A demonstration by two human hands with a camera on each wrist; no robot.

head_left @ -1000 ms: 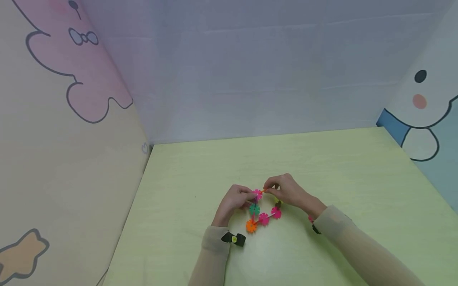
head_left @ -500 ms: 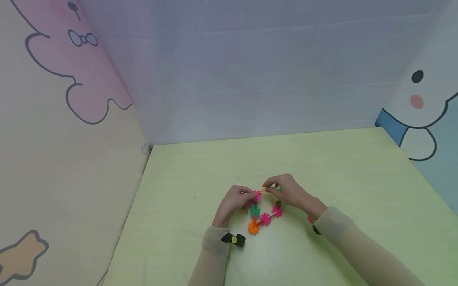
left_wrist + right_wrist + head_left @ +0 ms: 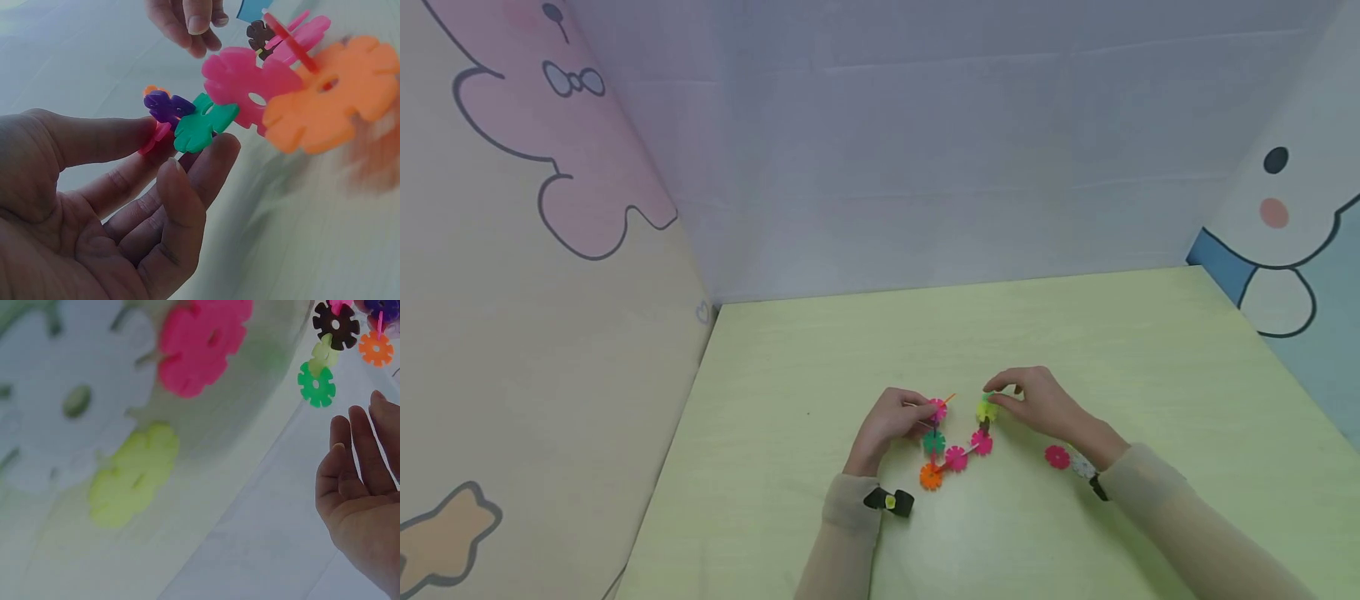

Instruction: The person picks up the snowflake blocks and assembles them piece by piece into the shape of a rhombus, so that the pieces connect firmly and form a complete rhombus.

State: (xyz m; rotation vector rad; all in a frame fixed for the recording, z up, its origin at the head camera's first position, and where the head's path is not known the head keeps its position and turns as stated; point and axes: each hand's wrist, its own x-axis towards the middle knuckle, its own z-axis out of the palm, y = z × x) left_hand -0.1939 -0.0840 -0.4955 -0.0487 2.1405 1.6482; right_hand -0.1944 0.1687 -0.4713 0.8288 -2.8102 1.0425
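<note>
A curved chain of interlocking plastic snowflake discs hangs from my left hand (image 3: 895, 417). Thumb and fingers of that hand pinch a pink disc (image 3: 937, 409) at one end, with an orange disc (image 3: 375, 349) slotted onto it. Along the chain come a purple disc (image 3: 167, 107), a teal-green disc (image 3: 205, 124), a larger-looking orange disc (image 3: 337, 94), pink discs and a dark brown disc (image 3: 336, 325). Its other end has a yellow disc (image 3: 987, 411) and a bright green disc (image 3: 317, 384). My right hand (image 3: 1045, 404) is beside that green disc, fingers extended, apparently apart from it.
Loose on the pale yellow-green table (image 3: 790, 367) lie a pink disc (image 3: 1057, 457), a white disc (image 3: 1082, 466) and a yellow disc (image 3: 134, 475), near and under my right forearm. A black wrist strap (image 3: 889, 502) is on the left sleeve. Walls stand behind and beside the table.
My right hand has let go of the orange disc and moved right, to the green and yellow end. The orange disc stays on the pink one. My left hand has barely moved.
</note>
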